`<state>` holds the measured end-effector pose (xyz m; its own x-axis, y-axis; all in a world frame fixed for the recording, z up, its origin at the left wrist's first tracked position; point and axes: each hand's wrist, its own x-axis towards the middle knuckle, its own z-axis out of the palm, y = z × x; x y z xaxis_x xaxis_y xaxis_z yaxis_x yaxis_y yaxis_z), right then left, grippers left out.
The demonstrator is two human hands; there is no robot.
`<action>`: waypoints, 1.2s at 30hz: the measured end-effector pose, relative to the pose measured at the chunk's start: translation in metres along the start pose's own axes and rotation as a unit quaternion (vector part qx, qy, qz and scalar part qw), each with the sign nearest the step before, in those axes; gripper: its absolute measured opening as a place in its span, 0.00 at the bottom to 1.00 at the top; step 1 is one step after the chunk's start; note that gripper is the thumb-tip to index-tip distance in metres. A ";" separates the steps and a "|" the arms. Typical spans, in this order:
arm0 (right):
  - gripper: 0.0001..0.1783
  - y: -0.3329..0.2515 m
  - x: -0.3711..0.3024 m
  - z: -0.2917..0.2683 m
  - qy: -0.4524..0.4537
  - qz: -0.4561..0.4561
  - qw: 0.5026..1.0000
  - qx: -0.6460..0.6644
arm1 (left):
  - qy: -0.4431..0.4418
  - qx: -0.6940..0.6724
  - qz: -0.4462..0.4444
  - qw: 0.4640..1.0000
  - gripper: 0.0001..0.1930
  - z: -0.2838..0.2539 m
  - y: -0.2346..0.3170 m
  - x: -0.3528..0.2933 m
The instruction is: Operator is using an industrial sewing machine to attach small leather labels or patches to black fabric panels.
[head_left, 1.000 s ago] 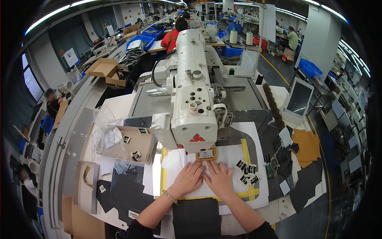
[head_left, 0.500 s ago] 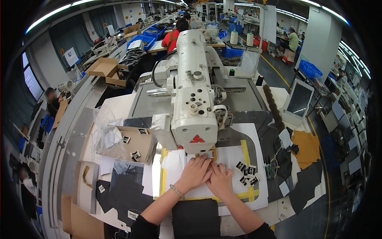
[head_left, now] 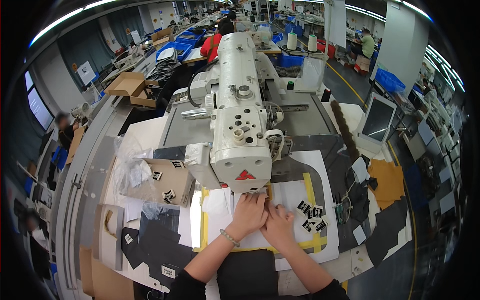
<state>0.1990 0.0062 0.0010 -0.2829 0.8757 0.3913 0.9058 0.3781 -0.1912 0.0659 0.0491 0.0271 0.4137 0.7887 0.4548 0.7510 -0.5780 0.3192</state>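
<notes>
Both my hands work close together at the front of a white sewing machine (head_left: 242, 145), just below its head. My left hand (head_left: 249, 214), with a beaded bracelet (head_left: 230, 238) on the wrist, has its fingers bent and close together, tips down under the machine. My right hand (head_left: 278, 223) lies against it, fingers curled toward the same spot. Whatever their fingertips hold or press is hidden. Beneath them is a white sheet edged with yellow tape (head_left: 310, 192). Several small black-and-white labels (head_left: 312, 216) lie in a loose pile right of my right hand.
Left stands an open cardboard box (head_left: 182, 186) with a few labels, beside crumpled clear plastic (head_left: 131, 167). Black fabric pieces (head_left: 162, 245) lie at the near left; another black piece (head_left: 247, 274) sits between my forearms. At right are tan material (head_left: 386, 182) and a tilted screen (head_left: 378, 119).
My left hand's fingers have bent more and drawn together. My right hand stays beside it with little movement. The whole view has shifted slightly.
</notes>
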 end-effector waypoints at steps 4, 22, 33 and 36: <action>0.28 0.005 -0.007 -0.012 -0.012 0.024 1.000 0.009 | -0.020 0.037 -0.047 0.998 0.16 0.003 0.009 0.002; 0.15 0.014 -0.110 -0.069 -0.039 -0.014 0.982 0.186 | -0.206 -0.128 -0.004 0.970 0.22 -0.051 0.053 -0.104; 0.16 0.010 -0.115 -0.075 -0.050 0.002 0.975 0.217 | -0.132 -0.167 -0.021 0.977 0.21 -0.043 0.055 -0.121; 0.16 0.009 -0.115 -0.075 -0.049 0.016 0.973 0.226 | -0.125 -0.181 -0.056 0.974 0.21 -0.044 0.060 -0.115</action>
<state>0.2631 -0.1136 0.0224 -0.3049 0.9053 0.2956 0.6899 0.4239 -0.5868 0.0413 -0.0854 0.0305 0.4860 0.8510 0.1989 0.5864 -0.4863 0.6478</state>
